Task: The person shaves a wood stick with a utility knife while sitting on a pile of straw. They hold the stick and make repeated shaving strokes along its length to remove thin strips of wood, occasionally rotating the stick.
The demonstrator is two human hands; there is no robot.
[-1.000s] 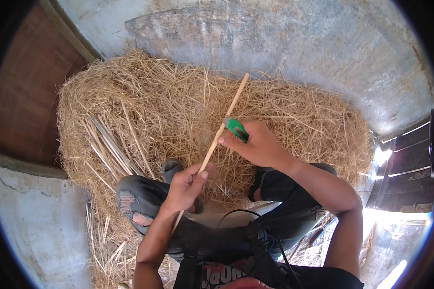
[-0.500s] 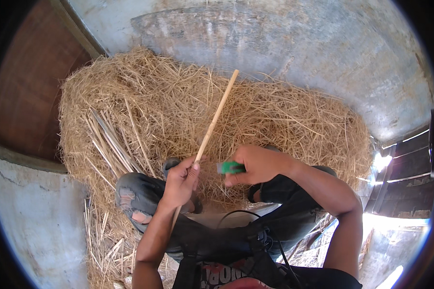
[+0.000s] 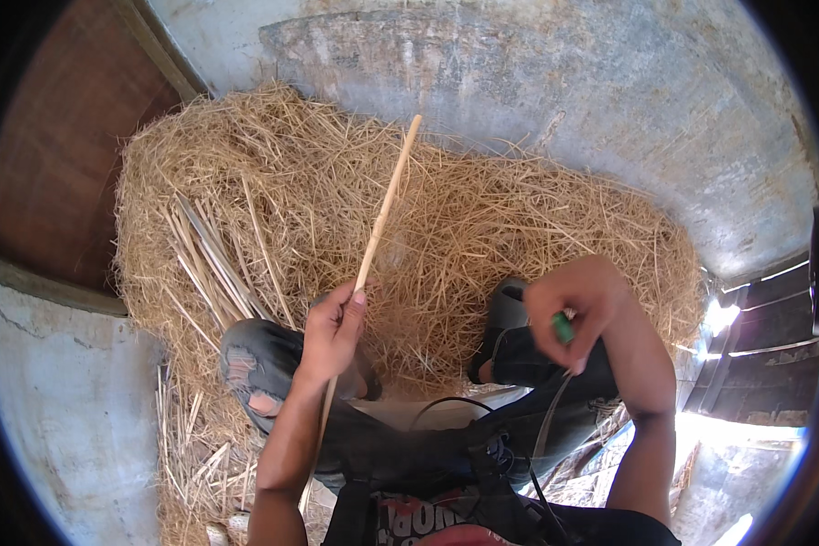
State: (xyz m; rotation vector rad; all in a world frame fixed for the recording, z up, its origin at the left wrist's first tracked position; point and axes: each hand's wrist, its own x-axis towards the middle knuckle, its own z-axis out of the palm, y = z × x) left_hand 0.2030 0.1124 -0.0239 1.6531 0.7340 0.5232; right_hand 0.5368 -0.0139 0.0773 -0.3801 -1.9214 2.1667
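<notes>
A long pale bamboo stick (image 3: 387, 205) slants up and away, gripped near its middle by my left hand (image 3: 334, 332). Its near part runs down past my left forearm. Over my right knee, my right hand (image 3: 573, 309) is closed around a small green-handled tool (image 3: 563, 328). Only a bit of green shows between the fingers, and its working end is hidden. The right hand is apart from the stick. Below it a thin line lies against my dark trousers; whether it belongs to the tool I cannot tell.
Dry straw (image 3: 464, 227) is heaped in front of my feet. Several split sticks (image 3: 211, 268) lie on it at left, and more pale strips (image 3: 191, 428) lie beside my left leg. A grey wall (image 3: 519, 73) rises behind, with a brown panel (image 3: 55, 155) at far left.
My right hand has swung right and toward me, away from the stick, carrying the green-handled tool. The stick's far tip has shifted left and slightly upward; my left hand keeps its grip.
</notes>
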